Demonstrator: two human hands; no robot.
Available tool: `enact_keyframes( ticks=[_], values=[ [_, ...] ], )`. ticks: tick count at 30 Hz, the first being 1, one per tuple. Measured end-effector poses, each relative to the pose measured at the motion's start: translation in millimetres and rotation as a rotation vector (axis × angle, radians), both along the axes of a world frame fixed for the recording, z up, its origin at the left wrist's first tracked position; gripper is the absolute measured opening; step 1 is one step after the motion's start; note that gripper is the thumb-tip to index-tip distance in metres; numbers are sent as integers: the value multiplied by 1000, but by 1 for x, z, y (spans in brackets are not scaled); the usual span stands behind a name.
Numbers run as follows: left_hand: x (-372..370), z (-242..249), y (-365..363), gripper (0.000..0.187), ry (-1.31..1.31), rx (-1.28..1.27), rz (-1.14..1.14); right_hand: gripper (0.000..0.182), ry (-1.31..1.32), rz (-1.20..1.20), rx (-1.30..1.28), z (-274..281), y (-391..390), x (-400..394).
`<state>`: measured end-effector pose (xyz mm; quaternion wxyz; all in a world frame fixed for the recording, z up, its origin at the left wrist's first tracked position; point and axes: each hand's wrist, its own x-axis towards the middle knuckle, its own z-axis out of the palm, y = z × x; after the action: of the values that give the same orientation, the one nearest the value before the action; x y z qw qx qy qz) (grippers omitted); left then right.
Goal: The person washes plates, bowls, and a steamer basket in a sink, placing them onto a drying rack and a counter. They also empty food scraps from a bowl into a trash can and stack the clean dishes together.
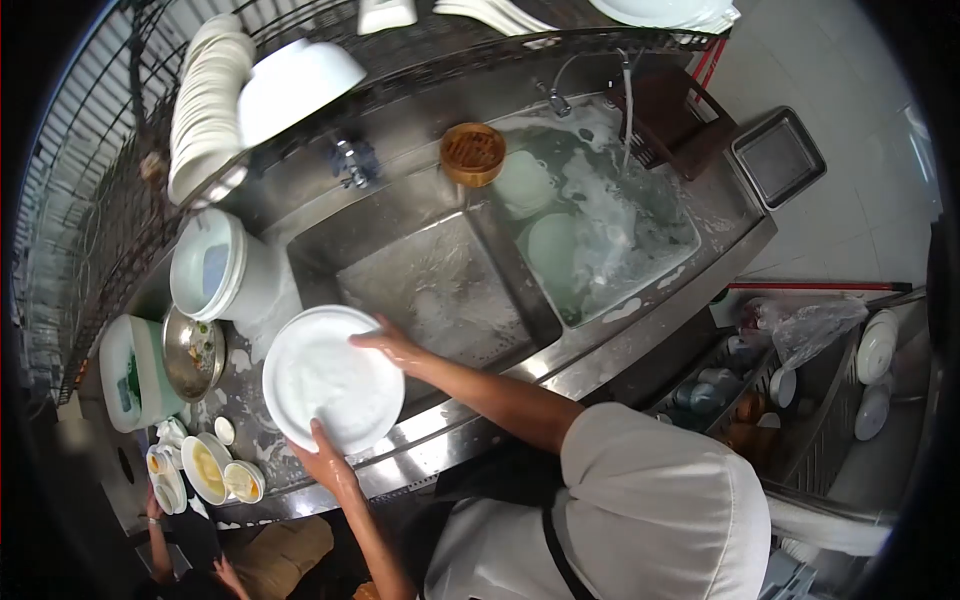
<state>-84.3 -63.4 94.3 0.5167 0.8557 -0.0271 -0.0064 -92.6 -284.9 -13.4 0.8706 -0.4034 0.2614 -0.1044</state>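
Head view, places given from the sink [520, 340]:

Plate: a white plate [333, 378] is held tilted over the sink's front left corner, partly above the wet counter [250, 360].
Left hand: the left hand [328, 460] grips the plate's near rim from below, fingers closed on the edge.
Right hand: the right hand [392, 345] lies on the plate's far right rim, fingers curled over the edge and clamped on it; its forearm crosses the sink's front lip.
Left basin: the left basin [440, 290] holds foamy water just behind the plate.
Right basin: the right basin [600, 230] is full of greenish soapy water with 2 pale plates sunk in it; a tap [555, 98] runs a stream into its far side.
Steamer: a round bamboo steamer [472, 153] sits on the sink's back edge, between the 2 basins.
Bucket: a white bucket [215, 265] stands left of the sink, close behind the plate.
Metal bowl: a steel bowl [193, 352] lies left of the plate, beside a green and white tub [135, 375].
Small dishes: several small sauce dishes [215, 470] cluster at the counter's front left corner.
Rack: a wire rack [120, 180] behind the sink carries a stack of plates [205, 105] and an upturned white bowl [295, 85].
Tray: a dark metal tray [780, 155] sits right of the sink.
Other person: a second person's hand [152, 505] shows at the lower left, below the small dishes.
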Motion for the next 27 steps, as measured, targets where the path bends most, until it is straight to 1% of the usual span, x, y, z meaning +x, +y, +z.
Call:
enact_keyframes(
  ticks=[1,2,3,4,5,6,7,8,10,11,12,13,16,17,18,19,20,22,23,25,27],
  values=[
    [-14,20,-28,61,-72,106,-54,69,-75,10,46,-23,-22,-17],
    [-28,40,-60,61,-146,210,-108,60,-33,1,31,29,-54,-57],
    [-41,61,-95,62,-142,260,-150,57,-10,-50,56,48,-78,-87],
    [-56,80,-132,61,-92,135,-203,60,-96,2,197,52,-104,-111],
    [-60,70,-158,59,-167,140,-255,59,-43,-20,337,36,-128,-129],
    [-71,83,-189,60,-9,117,-314,57,-72,-57,424,49,-153,-151],
    [-81,94,-216,61,96,76,-389,55,-118,-121,421,32,-177,-165],
    [-88,89,-237,63,64,-44,-481,54,-156,-140,461,26,-203,-183],
    [-98,81,-268,57,94,-223,-586,54,-169,-313,428,31,-248,-209],
    [-104,81,-271,53,52,-139,-590,56,-228,-378,415,15,-273,-218],
    [-108,81,-270,50,13,-53,-592,55,-161,-459,374,9,-298,-228],
    [-112,81,-266,47,-24,37,-594,52,-151,-497,401,-9,-327,-237],
    [-124,62,-222,36,-16,162,-478,50,-114,-681,384,-26,-393,-255],
    [-127,44,-197,34,48,101,-396,49,-86,-743,367,-29,-410,-256],
    [-132,30,-172,33,112,40,-314,49,-100,-742,363,-36,-424,-257],
    [-140,36,-155,30,99,147,-295,49,-109,-746,361,-49,-434,-260],
    [-151,41,-142,29,118,138,-223,49,-117,-756,359,-61,-440,-265],
    [-165,41,-106,27,44,335,-142,47,-79,-768,332,-93,-452,-269],
    [-172,42,-94,27,32,352,-96,46,-66,-776,315,-110,-459,-270],
    [-184,46,-74,27,5,403,-28,44,135,-598,-296,-147,-467,-290],
    [-193,45,-57,27,2,452,1,43,404,-439,-915,-190,-478,-306]
  ],
)
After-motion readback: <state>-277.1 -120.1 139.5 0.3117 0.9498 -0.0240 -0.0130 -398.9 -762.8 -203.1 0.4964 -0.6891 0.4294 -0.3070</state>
